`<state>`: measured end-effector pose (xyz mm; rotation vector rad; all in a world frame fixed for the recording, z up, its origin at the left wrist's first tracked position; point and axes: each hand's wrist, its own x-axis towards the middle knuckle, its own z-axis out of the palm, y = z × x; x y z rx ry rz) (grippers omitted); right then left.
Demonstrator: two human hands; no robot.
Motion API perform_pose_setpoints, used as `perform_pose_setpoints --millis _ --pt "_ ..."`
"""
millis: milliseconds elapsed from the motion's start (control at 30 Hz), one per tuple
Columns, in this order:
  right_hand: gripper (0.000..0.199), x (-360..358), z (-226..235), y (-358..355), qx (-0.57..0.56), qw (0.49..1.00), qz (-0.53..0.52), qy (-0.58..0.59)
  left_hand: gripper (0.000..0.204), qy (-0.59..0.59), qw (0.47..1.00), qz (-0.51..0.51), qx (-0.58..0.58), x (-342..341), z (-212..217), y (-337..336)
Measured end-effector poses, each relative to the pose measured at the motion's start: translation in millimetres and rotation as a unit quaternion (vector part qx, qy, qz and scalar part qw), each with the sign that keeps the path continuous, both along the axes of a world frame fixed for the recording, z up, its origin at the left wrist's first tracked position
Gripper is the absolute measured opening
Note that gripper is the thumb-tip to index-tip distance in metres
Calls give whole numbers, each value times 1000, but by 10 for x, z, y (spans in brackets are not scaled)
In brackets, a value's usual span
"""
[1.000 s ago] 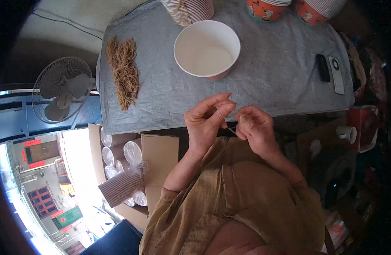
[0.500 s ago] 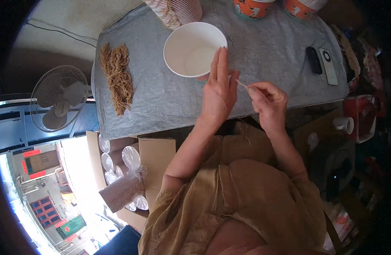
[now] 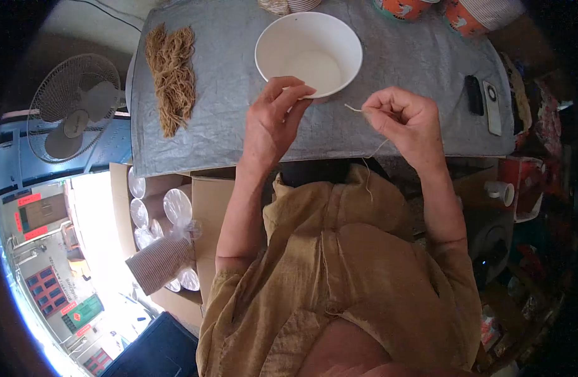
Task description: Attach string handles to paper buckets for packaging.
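Note:
A large white paper tub (image 3: 332, 39) stands on the grey cloth-covered table with its mouth turned toward me. My left hand (image 3: 270, 122) is at the tub's near rim, its fingers and thumb closed on the edge. To the right of the tub, my right hand (image 3: 409, 125) pinches a thin tan cord (image 3: 378, 149) between thumb and forefinger. One short end pokes out toward the tub, and a longer tail hangs below the hand over the table edge. On the left of the table lies a bundle of similar brown cords (image 3: 173, 81).
Stacked tubs (image 3: 301, 5) and orange printed tubs (image 3: 407, 9) stand at the far edge. A black object (image 3: 473, 95) and a white device (image 3: 492, 108) lie at right. Below left, a cardboard box (image 3: 207, 217) holds several wrapped cup stacks. A fan (image 3: 75, 116) stands beyond.
My left hand has shifted from the tub's right side to its near rim. My right hand still pinches the cord, now slightly farther right. The whole view has also shifted.

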<state>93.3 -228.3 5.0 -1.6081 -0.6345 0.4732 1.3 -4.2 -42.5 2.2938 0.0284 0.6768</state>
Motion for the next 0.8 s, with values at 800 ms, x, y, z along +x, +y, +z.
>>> perform_pose_setpoints --millis 800 --pt "12 56 14 61 6 1000 -10 -20 13 1 999 -3 -54 -143 216 -292"
